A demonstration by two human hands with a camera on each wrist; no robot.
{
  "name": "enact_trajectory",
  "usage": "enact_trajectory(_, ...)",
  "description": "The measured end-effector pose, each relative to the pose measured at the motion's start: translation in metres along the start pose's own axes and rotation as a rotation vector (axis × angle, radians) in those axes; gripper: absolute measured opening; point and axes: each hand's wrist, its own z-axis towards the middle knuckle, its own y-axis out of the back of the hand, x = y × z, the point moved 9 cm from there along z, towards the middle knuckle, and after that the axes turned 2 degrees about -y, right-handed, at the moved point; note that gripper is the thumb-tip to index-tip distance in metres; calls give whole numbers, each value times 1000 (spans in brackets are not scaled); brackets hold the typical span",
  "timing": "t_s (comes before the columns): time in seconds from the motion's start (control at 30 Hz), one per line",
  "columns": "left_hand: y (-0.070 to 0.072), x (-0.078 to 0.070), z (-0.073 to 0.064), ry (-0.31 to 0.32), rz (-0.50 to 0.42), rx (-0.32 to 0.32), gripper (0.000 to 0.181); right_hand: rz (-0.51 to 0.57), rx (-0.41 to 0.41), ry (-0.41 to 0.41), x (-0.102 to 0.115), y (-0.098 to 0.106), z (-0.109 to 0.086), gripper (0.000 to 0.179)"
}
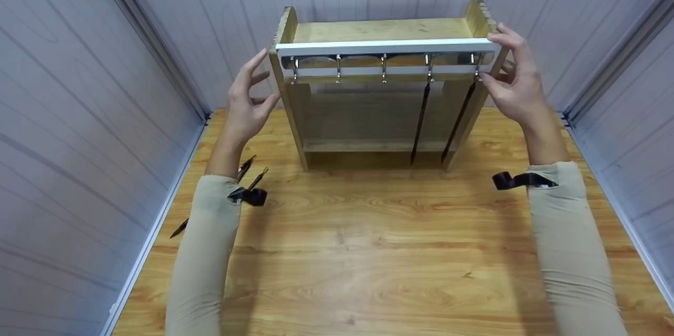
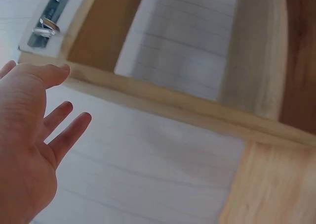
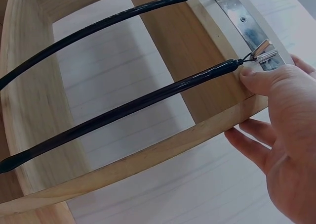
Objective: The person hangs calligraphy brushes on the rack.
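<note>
A small wooden shelf [image 1: 379, 30] stands against the back wall, with a metal hook rail [image 1: 361, 61] on a white strip along its upper front. Two dark brushes [image 1: 420, 124] hang by loops from the two rightmost hooks. My right hand [image 1: 518, 80] grips the shelf's right side, thumb in front beside the end hook and fingers behind the side panel [image 3: 163, 152]. At the left side panel [image 2: 163, 98], my left hand [image 1: 246, 101] has its fingers spread and loosely extended, fingertips right at the edge.
More dark brushes [image 1: 257, 179] lie on the wood-grain surface [image 1: 368, 252] at the left, partly hidden under my left forearm. White panelled walls [image 1: 95, 115] enclose the left, back and right. Black straps [image 1: 511, 180] stick out at both cuffs.
</note>
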Motion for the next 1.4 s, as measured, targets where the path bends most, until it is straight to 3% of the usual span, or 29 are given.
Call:
enact_trajectory(0.3, 11, 45, -53, 148, 49, 58, 77, -11, -4, 41, 1, -4, 3, 65)
enact_trajectory(0.57, 8, 82, -98, 251, 116, 177, 76, 13, -14, 14, -2, 1, 2, 62)
enact_trajectory(0.8, 9, 100, -122, 285, 178, 271, 76, -7, -38, 15, -3, 6, 1, 63)
enact_trajectory(1.03, 7, 120, -146, 384, 274, 412, 71, -7, -35, 14, -2, 7, 1, 63)
enact_trajectory(1.13, 5, 128, -156, 434, 268, 473, 73, 0, -32, 13, -3, 6, 1, 63)
enact_trajectory(1.3, 4, 138, -173, 531, 202, 522, 79, 4, -21, 17, -4, 3, 1, 63)
enact_trajectory(1.4, 3, 142, -181, 541, 237, 565, 76, 4, -18, 20, -3, 2, 1, 63)
